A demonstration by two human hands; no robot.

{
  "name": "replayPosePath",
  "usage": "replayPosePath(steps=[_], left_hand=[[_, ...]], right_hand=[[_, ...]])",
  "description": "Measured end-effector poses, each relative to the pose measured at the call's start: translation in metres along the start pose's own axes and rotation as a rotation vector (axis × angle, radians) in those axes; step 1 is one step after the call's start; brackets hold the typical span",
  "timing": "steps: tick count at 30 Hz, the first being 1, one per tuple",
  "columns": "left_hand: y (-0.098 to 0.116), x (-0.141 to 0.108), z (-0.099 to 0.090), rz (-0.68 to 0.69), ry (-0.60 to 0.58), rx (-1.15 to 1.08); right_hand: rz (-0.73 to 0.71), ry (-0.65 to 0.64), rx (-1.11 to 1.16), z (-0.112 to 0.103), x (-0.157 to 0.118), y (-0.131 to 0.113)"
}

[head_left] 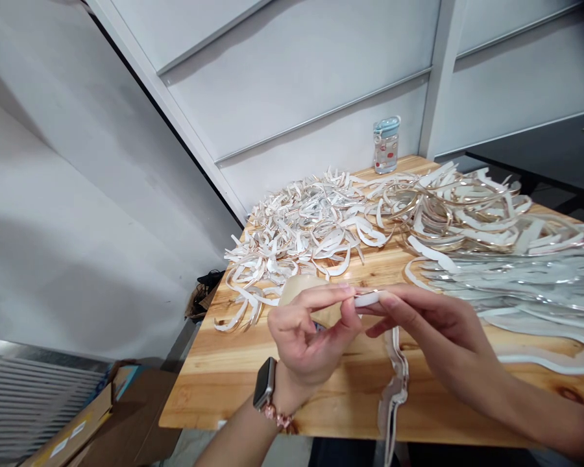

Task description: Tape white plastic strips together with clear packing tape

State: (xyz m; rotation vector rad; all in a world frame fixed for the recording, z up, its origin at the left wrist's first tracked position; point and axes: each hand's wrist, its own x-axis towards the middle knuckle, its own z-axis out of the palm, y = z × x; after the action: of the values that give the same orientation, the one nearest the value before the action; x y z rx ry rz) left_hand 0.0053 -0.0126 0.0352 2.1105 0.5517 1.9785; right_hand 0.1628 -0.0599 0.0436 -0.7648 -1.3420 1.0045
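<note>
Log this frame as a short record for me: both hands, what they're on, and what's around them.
left hand: pinches a white strip
right hand: pinches the same strip
wrist: smartwatch on left
nearest: tape roll behind left fingers
surface: wooden table
piles: gold-edged white strips, silvery strips
rest: water bottle, cardboard box

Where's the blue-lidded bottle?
In the head view, the blue-lidded bottle stands at the far end of the wooden table, by the white wall, behind the heaped white strips.
</note>
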Motion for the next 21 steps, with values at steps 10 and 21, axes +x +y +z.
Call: replayPosePath(steps=[10, 21], left_hand=[[0.011, 0.007, 0.010, -0.106, 0.074, -0.260], [0.020, 0.004, 0.015, -0.168, -0.007, -0.280]], right_hand=[[0.096, -0.007, 0.126, 0.000, -0.001, 0.008], [0.150, -0.128, 0.119, 0.004, -0.014, 0.009]])
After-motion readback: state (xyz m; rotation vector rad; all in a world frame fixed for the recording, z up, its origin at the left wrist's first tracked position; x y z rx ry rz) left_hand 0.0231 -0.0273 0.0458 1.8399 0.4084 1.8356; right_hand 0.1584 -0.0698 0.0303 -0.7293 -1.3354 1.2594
